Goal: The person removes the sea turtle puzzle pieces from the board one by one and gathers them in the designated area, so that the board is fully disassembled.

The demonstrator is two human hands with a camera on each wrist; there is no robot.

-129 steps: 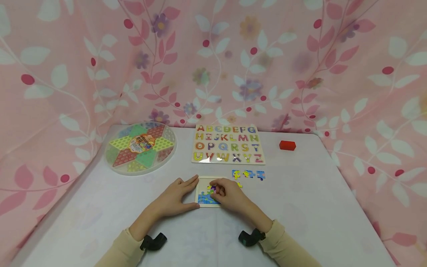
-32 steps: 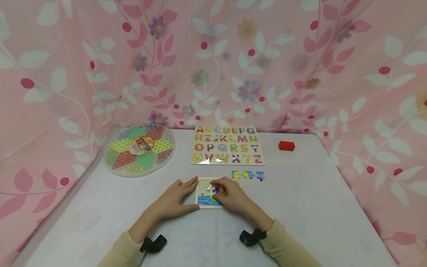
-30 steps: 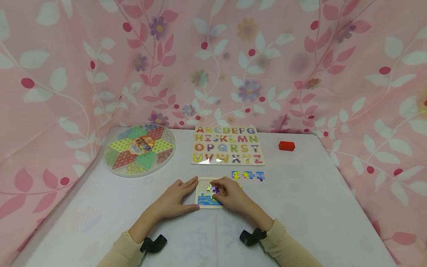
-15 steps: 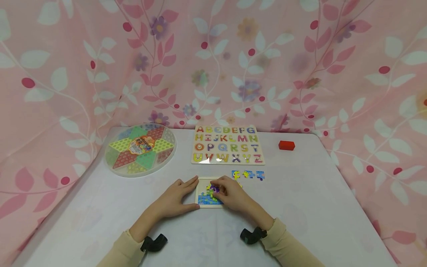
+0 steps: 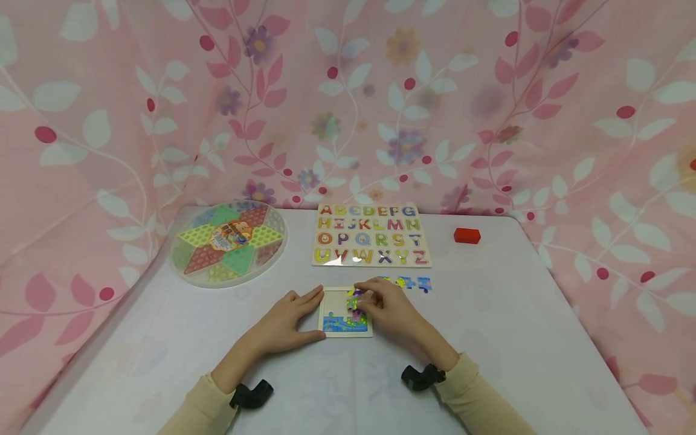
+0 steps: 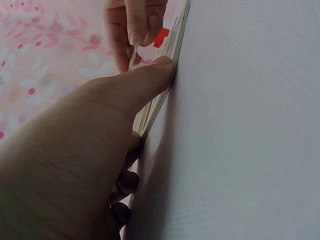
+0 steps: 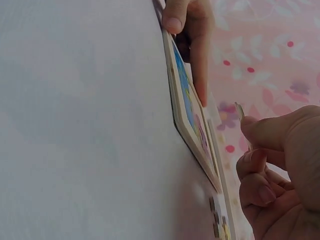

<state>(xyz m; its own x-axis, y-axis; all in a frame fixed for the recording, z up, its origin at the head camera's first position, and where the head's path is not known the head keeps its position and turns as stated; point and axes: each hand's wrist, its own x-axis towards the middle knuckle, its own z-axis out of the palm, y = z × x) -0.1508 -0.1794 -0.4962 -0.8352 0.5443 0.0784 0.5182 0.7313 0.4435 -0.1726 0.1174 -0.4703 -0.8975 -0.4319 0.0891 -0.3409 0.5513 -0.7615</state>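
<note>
My left hand [image 5: 285,323] rests against the left side of a small wooden jigsaw tray [image 5: 321,314], thumb at the near corner and straight fingers at the far one. Blue pieces [image 5: 338,324] line the tray's near part, with pink and green printing at the right. Above the tray, my right hand [image 5: 388,308] pinches a jigsaw piece [image 5: 352,303] between thumb and fingers; green shows on it in the head view. The right wrist view shows that piece [image 7: 239,111] edge-on, raised off the tray. Behind the right hand lie loose jigsaw pieces [image 5: 424,284], partly hidden by it.
An alphabet board [image 5: 371,235] lies behind the tray. At the back left is a round Chinese checkers set [image 5: 229,243], and a red block [image 5: 467,235] sits at the back right. A floral curtain [image 5: 348,103] closes off the table's far side.
My right hand has shifted right and slightly away with the piece in its pinch, uncovering the tray's right edge and covering some loose pieces. The left hand stays at the tray.
</note>
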